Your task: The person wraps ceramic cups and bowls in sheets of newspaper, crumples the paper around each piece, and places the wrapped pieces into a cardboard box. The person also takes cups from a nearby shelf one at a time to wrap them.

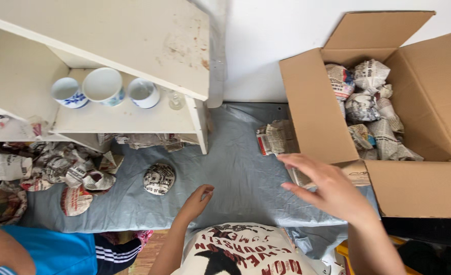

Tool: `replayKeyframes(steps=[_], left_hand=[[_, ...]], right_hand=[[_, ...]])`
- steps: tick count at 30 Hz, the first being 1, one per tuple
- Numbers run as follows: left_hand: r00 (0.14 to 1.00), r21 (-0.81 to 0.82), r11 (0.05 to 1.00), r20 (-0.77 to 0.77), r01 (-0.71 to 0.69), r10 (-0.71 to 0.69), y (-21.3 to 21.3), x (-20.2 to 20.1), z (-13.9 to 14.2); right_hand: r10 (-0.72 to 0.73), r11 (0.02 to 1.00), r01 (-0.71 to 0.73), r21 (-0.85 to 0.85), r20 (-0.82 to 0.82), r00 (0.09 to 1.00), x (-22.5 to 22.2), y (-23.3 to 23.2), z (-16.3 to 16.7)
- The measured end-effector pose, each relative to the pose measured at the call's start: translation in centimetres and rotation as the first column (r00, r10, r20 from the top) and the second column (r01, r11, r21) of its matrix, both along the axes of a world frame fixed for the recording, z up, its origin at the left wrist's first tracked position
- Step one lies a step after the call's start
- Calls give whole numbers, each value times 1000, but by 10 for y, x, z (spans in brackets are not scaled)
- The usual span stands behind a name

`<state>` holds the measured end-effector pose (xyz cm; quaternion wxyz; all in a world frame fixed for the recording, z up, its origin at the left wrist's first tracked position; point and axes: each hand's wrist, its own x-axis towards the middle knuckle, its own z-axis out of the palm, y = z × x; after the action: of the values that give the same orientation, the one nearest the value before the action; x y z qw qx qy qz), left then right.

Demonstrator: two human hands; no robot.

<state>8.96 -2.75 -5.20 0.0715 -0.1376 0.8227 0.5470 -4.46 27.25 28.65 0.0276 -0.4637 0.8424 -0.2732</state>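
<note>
My right hand (327,186) reaches out with spread fingers over the grey sheet (235,168), close to the near flap of an open cardboard box (312,107). It holds nothing. The box contains several newspaper-wrapped bundles (365,99). My left hand (197,201) hovers low over the sheet with loosely curled fingers, also empty. A round newspaper-wrapped ball (159,179) lies on the sheet just left of my left hand. A folded stack of newspaper (276,137) sits beside the box's left wall.
A white shelf unit (128,117) at the back left carries three blue-and-white cups (103,86) and a small glass (175,101). Crumpled newspaper (57,168) is piled at the left. Another person's blue-clad leg (47,252) is at the bottom left.
</note>
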Motion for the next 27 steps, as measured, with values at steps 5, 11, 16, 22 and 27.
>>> replayKeyframes(steps=[5,11,16,22,27], left_hand=[[990,-143,981,30,-129,134,-82,36,-14],[993,-304,948,42,-93,111,-165,56,-22],[992,-406,909,118,95,-51,-198,71,-20],[1000,-528,850,-22,7,-22,-251,84,-16],[996,-482,875,-55,38,-74,-290,84,-16]], right_hand=[[93,996,-92,-19,333,938,31,-123,-85],[77,994,-6,-107,679,730,56,-250,-224],[-106,984,168,-66,539,836,58,-343,-305],[-76,983,125,-135,322,944,57,-424,-324],[-110,972,151,-181,223,969,57,-475,-321]])
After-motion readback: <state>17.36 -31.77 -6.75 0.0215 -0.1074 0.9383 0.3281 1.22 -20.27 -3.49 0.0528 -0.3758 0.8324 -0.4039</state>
